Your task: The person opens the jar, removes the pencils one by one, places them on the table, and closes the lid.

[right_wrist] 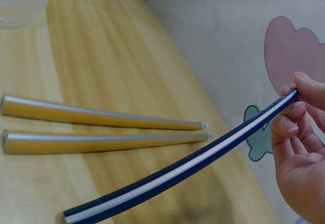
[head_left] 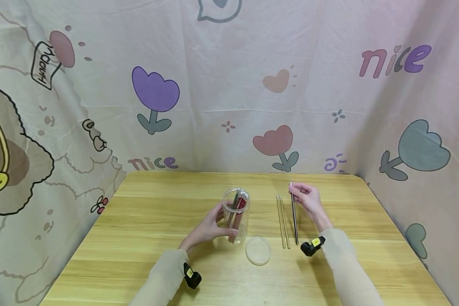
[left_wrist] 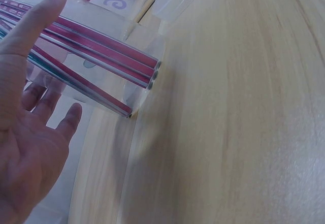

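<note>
My left hand point(head_left: 208, 228) grips a clear plastic jar point(head_left: 243, 231), its thumb across the near side and its fingers behind. Several red striped pencils point(left_wrist: 101, 49) and a green one point(left_wrist: 56, 71) lean inside the jar, their flat ends toward the jar's bottom. With thumb and fingertips my right hand point(head_left: 309, 199) pinches the far end of a dark blue pencil point(right_wrist: 177, 171) with a white stripe. That pencil slants down toward the tabletop. Just left of it, two yellow striped pencils point(head_left: 284, 222) lie side by side on the table.
A round clear lid point(head_left: 258, 251) lies on the wooden table point(head_left: 145, 229), right of the jar and near its base. Behind the table hangs a printed cloth point(head_left: 229, 85) with flowers and hearts. More cloth closes off both sides.
</note>
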Available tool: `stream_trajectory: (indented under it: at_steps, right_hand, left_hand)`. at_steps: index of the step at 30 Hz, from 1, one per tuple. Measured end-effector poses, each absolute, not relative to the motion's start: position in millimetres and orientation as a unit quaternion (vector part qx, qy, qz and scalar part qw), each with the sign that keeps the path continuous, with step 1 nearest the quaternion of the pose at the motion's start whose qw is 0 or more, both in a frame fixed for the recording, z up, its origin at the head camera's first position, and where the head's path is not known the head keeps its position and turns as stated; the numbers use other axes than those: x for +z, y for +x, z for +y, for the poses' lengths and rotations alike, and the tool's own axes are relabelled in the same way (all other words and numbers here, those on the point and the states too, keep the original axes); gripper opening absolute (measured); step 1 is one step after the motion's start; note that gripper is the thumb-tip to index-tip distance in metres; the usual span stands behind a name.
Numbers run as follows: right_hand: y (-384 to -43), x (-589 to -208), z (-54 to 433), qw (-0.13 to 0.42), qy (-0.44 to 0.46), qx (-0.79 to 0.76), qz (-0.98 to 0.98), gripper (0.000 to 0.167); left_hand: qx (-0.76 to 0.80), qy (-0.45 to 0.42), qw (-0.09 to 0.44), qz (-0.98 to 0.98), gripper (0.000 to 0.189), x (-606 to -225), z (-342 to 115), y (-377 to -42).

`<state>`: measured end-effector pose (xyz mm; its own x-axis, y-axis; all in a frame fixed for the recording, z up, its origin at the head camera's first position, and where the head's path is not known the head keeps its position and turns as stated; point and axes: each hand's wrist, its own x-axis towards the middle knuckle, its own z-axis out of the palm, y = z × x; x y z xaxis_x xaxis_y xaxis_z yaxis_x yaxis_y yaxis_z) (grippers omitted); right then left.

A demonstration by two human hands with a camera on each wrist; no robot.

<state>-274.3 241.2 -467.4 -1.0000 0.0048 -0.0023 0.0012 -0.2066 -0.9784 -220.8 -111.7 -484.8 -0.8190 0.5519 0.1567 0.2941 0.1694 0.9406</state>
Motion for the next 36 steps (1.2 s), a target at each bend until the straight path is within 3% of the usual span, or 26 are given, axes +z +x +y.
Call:
stream_trajectory:
  at_steps: [12, 20, 31, 36]
  right_hand:
    - [-276, -479, 239, 0.000, -0.037, 0.756, -0.654, 0.019]
    - [-276, -485, 239, -0.011, -0.050, 0.734, -0.677, 0.008]
    - [-274, -492, 241, -0.027, -0.044, 0.685, -0.727, 0.037]
    - [-275, -494, 240, -0.029, -0.040, 0.668, -0.743, 0.040]
  left_hand:
    - [0.582, 0.280, 0.111, 0.756, 0.080, -485, -112, -220]
    - [0.581, 0.280, 0.112, 0.756, 0.082, -485, -113, -220]
    - [0.583, 0.276, 0.114, 0.756, 0.082, -485, -113, -219]
    - [0.583, 0.276, 0.114, 0.756, 0.082, -485, -113, -219]
